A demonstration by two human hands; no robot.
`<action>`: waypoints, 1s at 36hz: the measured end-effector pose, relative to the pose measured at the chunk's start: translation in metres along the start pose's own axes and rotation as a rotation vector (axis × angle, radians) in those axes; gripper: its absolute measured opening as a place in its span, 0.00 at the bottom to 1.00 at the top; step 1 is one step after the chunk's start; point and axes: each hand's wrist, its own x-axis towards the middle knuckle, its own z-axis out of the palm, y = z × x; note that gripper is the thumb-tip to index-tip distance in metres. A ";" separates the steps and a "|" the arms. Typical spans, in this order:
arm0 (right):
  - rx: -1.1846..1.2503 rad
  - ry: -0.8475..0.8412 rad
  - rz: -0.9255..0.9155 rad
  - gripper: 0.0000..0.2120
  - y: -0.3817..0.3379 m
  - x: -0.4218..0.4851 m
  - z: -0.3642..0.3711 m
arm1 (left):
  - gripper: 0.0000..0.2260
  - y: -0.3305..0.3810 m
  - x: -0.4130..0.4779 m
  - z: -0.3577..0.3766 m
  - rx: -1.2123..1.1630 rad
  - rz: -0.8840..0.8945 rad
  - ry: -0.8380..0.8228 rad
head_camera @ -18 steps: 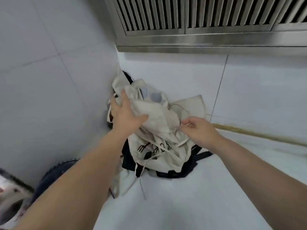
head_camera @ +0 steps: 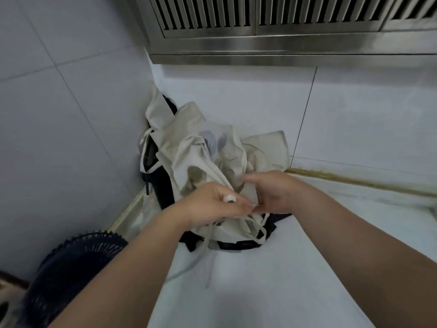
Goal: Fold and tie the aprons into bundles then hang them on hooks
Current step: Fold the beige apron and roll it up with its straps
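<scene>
Left hand grips a bunched fold of the cream apron, heaped over dark aprons in the counter corner just beyond both hands. Right hand meets its fingertips, but its grip is blurred and cannot be told. A black fan grille sits below the left forearm, and a steel louvred vent hangs beyond.

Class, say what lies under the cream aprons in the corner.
Dark fabric shows beneath the cream aprons at their left and front edges; the rest of it is covered.

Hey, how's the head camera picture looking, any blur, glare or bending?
Head view: soft, even light with faint shadows; the left hand and right hand over the aprons are smeared by motion blur; the steel vent carries a dull sheen; the wide lens bends the tile lines of the wall.
</scene>
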 end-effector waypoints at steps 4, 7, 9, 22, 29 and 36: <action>0.057 0.244 -0.237 0.09 0.008 -0.006 0.004 | 0.06 0.003 -0.030 0.007 -0.001 -0.011 0.020; 0.095 0.382 -0.420 0.18 0.009 -0.023 -0.001 | 0.07 0.013 -0.050 0.007 -0.117 -0.061 0.233; 0.114 0.519 -0.543 0.21 0.009 -0.037 -0.010 | 0.12 0.017 -0.061 0.003 -0.109 -0.135 0.354; 0.248 0.328 -0.805 0.20 0.024 -0.170 -0.074 | 0.48 0.039 -0.075 0.092 0.592 -0.053 0.256; 0.268 0.880 -0.791 0.17 0.076 -0.231 -0.147 | 0.15 0.072 -0.089 0.168 0.215 0.173 0.624; 0.022 0.387 -0.675 0.32 0.131 -0.286 -0.148 | 0.08 0.120 -0.122 0.205 -0.910 0.077 0.702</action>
